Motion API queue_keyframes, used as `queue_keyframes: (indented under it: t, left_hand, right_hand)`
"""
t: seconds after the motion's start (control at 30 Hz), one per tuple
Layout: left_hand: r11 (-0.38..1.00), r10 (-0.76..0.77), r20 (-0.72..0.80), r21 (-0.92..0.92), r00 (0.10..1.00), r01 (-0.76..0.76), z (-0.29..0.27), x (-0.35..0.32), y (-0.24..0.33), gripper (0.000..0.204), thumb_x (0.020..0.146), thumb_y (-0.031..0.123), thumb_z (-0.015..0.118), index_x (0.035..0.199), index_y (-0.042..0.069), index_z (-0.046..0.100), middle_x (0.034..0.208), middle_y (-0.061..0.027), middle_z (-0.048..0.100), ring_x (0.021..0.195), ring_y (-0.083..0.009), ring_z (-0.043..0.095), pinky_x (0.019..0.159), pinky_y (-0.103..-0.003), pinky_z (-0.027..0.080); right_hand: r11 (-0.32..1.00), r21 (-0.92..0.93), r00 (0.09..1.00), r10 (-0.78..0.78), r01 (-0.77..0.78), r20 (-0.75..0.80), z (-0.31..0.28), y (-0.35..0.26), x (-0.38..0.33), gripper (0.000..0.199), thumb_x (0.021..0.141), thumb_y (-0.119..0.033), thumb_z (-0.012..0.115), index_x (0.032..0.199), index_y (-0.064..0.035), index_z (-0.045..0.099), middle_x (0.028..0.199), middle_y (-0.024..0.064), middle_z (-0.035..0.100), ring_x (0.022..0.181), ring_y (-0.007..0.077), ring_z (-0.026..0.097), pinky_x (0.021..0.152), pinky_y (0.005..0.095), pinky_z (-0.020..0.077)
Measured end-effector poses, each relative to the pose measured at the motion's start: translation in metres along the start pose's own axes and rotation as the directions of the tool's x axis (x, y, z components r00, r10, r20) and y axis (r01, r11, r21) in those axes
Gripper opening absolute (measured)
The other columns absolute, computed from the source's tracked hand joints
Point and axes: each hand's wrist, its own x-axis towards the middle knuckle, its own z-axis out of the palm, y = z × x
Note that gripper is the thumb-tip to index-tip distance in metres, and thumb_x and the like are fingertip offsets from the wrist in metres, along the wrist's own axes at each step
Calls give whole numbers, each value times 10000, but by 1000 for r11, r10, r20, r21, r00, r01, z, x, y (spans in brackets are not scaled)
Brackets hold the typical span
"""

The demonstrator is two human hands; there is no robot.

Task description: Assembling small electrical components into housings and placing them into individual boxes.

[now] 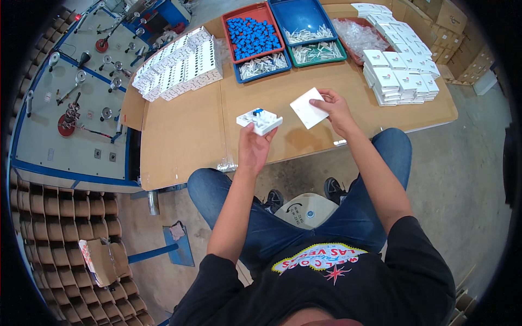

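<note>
My left hand (pixel 255 145) grips a shallow white plastic housing (pixel 263 126) from below. Its open side faces up, and a small blue part (pixel 258 112) sits inside near the far edge. To the right, my right hand (pixel 334 111) pinches a flat, square white cover plate (pixel 308 108) by its right side, thumb on top. The two white pieces are apart, both held above the cardboard-covered table (pixel 190 127). Fine detail inside the housing is too small to make out.
Ahead stand a red tray (pixel 224 27) of blue parts, blue (pixel 302 13) and green (pixel 345 57) trays of small pale parts, and a bin of clear bags (pixel 361 35). White housings (pixel 190 68) are stacked left, white boxes (pixel 399 79) right. A machine panel (pixel 43 136) flanks the table.
</note>
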Motion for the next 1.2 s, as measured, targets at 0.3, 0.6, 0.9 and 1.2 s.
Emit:
queue_keyframes:
  t: [0.3, 0.6, 0.9, 1.2]
  left_hand:
    - [915, -280, 96, -275, 955, 295, 3, -22, 1, 668, 904, 489, 436, 1502, 191, 452, 1404, -177, 548, 1136, -323, 596, 947, -470, 481]
    - [882, -385, 119, -246, 915, 403, 11, -11, -21, 671, 1035, 617, 256, 1526, 187, 410, 1426, -202, 534, 1159, -340, 599, 957, -492, 490]
    - [871, -424, 125, -214, 897, 442, 17, -14, -25, 612, 1053, 548, 312, 1537, 180, 384, 1451, -218, 510, 1297, -385, 539, 1062, -538, 451]
    - [864, -497, 0, -100, 868, 494, 17, -20, -30, 606, 1049, 607, 312, 1406, 149, 487, 1285, -98, 623, 1182, -235, 623, 946, -424, 533]
  right_hand:
    - [738, 661, 987, 156, -137, 30, 2, -10, -26, 425, 951, -207, 696, 1307, -47, 528, 1259, 130, 631, 1202, 276, 625, 1044, 404, 517]
    - [546, 783, 950, 97, -299, 296, 15, -31, -44, 644, 1080, -475, 273, 1531, -22, 353, 1484, 258, 473, 1336, 405, 506, 1096, 483, 456]
    - [958, 237, 978, 124, -161, 165, 28, -24, -48, 565, 1078, -416, 363, 1506, -50, 419, 1394, 197, 569, 1264, 320, 579, 1063, 422, 462]
    - [586, -550, 802, -391, 595, 451, 55, -1, -70, 690, 738, -195, 858, 1366, -80, 595, 1363, 137, 577, 1260, 298, 562, 1061, 394, 445]
